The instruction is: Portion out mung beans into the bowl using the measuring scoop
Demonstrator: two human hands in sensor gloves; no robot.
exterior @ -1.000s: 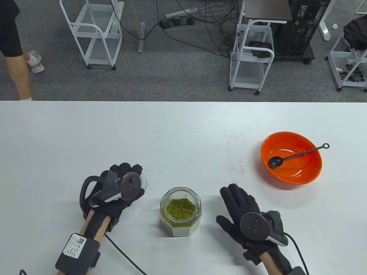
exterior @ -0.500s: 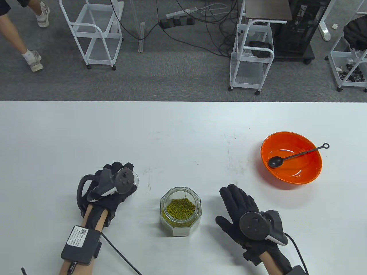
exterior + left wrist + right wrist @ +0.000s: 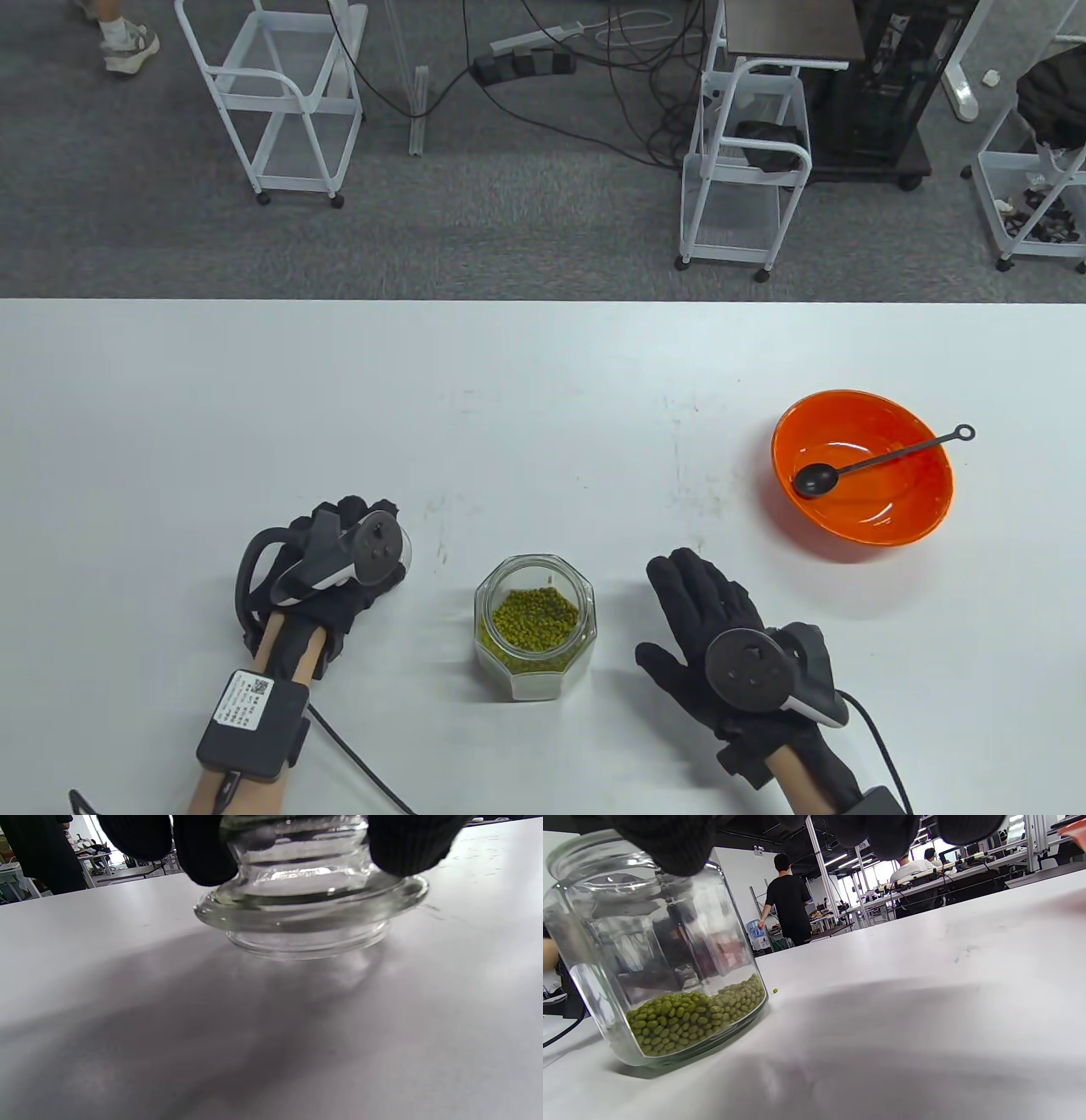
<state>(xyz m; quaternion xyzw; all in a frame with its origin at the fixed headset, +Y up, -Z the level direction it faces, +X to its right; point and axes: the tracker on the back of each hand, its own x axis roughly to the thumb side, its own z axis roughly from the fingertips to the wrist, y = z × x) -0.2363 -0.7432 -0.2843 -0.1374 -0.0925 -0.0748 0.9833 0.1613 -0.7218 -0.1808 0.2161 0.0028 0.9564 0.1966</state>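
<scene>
An open glass jar (image 3: 536, 624) holding green mung beans (image 3: 534, 615) stands near the table's front; it also shows in the right wrist view (image 3: 657, 955). To its left my left hand (image 3: 361, 514) grips the jar's glass lid (image 3: 309, 899) from above, with the lid low on the table. My right hand (image 3: 679, 607) lies open and flat on the table just right of the jar, holding nothing. Far right stands the orange bowl (image 3: 899, 518), and the black measuring scoop (image 3: 882, 459) lies in it with its handle over the rim.
The white table (image 3: 543, 407) stretches wide behind the jar. One stray bean (image 3: 775, 990) lies by the jar's base. White wire carts (image 3: 280, 93) and cables stand on the floor beyond the far edge. A person's foot (image 3: 127, 38) shows at the top left.
My left hand has carried the lid a little left and toward the front edge, down to the table. The right hand has barely shifted. The person behind has walked off up the floor.
</scene>
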